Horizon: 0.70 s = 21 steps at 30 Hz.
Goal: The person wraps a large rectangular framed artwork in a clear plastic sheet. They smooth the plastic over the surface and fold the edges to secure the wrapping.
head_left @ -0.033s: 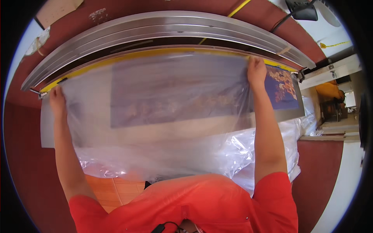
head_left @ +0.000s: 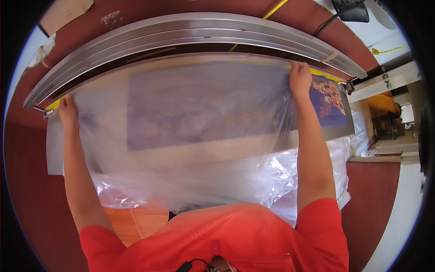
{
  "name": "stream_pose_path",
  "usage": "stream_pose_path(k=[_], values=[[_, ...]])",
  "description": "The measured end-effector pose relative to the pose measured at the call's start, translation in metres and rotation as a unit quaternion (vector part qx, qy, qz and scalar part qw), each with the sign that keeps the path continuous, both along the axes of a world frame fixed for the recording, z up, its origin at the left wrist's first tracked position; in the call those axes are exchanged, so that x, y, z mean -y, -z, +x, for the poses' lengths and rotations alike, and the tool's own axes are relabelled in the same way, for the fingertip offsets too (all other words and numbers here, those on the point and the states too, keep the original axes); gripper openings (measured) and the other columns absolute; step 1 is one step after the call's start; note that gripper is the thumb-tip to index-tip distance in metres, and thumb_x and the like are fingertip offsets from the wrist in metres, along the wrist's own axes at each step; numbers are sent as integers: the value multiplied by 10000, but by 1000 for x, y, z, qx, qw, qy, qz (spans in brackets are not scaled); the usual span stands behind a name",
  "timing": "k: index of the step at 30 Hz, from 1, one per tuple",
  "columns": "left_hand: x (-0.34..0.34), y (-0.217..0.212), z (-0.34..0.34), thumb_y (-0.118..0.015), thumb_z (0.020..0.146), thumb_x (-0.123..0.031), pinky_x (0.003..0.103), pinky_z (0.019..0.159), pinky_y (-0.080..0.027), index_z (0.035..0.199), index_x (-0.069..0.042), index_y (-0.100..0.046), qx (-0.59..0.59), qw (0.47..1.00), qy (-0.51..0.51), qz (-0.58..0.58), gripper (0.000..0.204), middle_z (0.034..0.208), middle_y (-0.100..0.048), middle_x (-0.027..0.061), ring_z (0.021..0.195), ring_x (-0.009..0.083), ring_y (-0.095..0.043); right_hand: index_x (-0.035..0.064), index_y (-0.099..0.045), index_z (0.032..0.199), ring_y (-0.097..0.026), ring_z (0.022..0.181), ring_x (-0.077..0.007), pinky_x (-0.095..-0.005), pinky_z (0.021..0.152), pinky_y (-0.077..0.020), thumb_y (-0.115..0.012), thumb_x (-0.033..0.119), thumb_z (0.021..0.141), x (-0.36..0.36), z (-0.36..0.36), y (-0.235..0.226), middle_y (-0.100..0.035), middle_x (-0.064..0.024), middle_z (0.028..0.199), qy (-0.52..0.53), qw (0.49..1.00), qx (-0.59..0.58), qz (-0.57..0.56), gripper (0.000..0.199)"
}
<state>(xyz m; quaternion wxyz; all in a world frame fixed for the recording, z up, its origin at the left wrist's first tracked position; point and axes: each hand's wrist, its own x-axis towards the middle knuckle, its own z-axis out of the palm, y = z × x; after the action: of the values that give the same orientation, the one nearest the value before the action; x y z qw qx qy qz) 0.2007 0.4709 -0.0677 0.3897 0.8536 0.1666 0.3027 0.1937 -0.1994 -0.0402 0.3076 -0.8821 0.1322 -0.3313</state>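
Note:
A wide sheet of clear plastic film [head_left: 195, 167] is stretched between my two hands. My left hand [head_left: 68, 111] is closed on its far left corner, near the left end of a yellow strip [head_left: 322, 73]. At the right, my right hand [head_left: 300, 79] pinches the film's far edge beside the same strip. Through the hazy film shows a dark blue printed panel [head_left: 328, 106] with an orange-gold pattern, uncovered only at its right end. The panel lies on a grey board [head_left: 55, 149].
A long silver metal bar [head_left: 195, 32] spans the far side, with a dark gap before it. More crumpled clear plastic [head_left: 283, 174] hangs over the near edge. The surface around is dark red [head_left: 27, 181]. A black device with a cable [head_left: 353, 11] sits at the far right.
The film's far edge has moved farther away and now covers most of the yellow strip. Both hands still grip the film and have shifted only slightly.

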Motion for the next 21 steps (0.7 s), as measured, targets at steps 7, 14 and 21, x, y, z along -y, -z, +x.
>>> stream_pose_path(k=[7,14,21], values=[[36,15,55,-645,607,-489,311,717,-405,763,4,-599,-108,980,-161,38,520,787,-601,139,773,233,-554,17,-524,671,-482,465,-137,-268,470,-389,-623,277,703,23,14,6,-522,-59,589,38,963,-99,248,280],[-39,47,71,-342,798,-395,417,742,-386,922,0,-544,-153,974,-103,132,461,881,-564,236,855,362,-524,26,-509,701,-464,506,-117,-249,440,-385,-447,262,792,22,17,7,-495,-48,615,11,947,-72,313,260],[28,16,53,-328,782,-325,354,593,-432,828,60,-546,-171,979,-107,19,446,792,-574,168,654,236,-559,40,-501,701,-481,553,-147,-271,497,-413,-347,198,776,23,8,2,-488,-58,645,11,923,-86,375,233]])
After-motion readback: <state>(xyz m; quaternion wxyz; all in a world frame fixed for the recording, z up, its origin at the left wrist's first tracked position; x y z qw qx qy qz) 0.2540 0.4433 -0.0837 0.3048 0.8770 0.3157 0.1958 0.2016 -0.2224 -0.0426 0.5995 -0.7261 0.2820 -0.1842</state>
